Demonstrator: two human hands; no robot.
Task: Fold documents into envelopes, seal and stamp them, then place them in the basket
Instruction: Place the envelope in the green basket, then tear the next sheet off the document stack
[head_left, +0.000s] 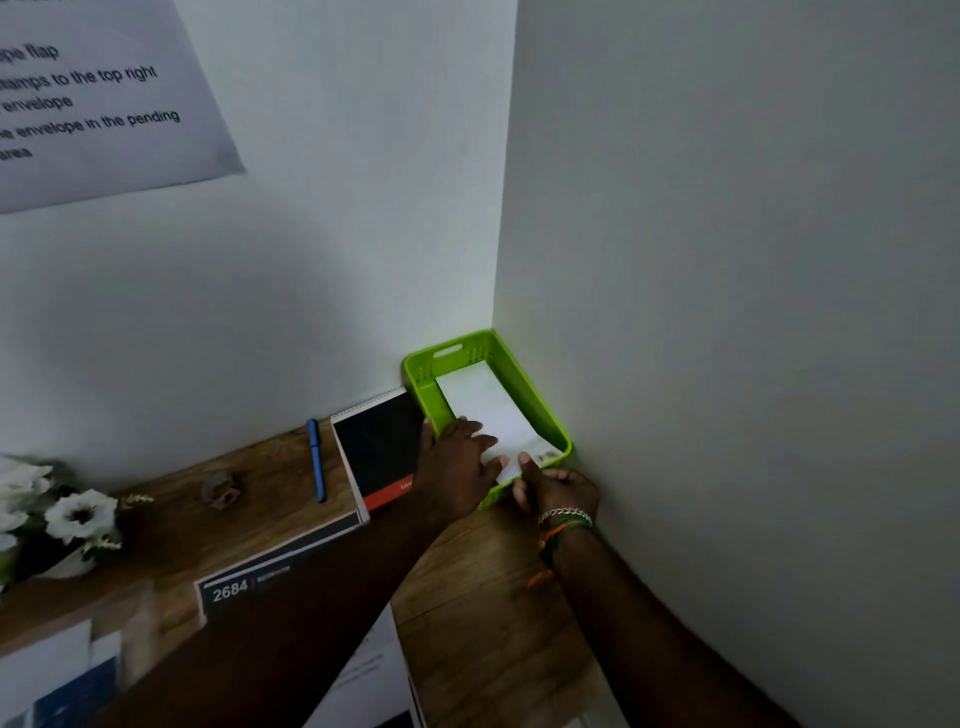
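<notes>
- The white envelope (493, 415) lies lengthwise inside the green basket (540, 400), which sits in the desk (483, 597) corner where the two walls meet; its near end overhangs the basket's front rim.
- The left hand (457, 462) rests on the envelope's near-left part with fingers extended and flat, while the right hand (558, 491) pinches the near corner between thumb and curled fingers.
- The step in hand looks like the last one: setting the finished envelope down in the basket.
- To do it well, the person should ease the near end forward until it clears the rim, let it drop flat, and release the pinch only once it is settled.
- A small mark at the envelope's near-right corner may be a stamp; it is too blurred to confirm.
- The wall sheet (93, 104) reads in part "flap", "stamps to the top right", "envelope", "envelope in the pending", "area".
- A card (249, 582) on the desk shows "2684".
- Beside the basket lies a black-and-red notebook (379, 447) with unreadable lettering, and a blue pen (316, 460) left of it.
</notes>
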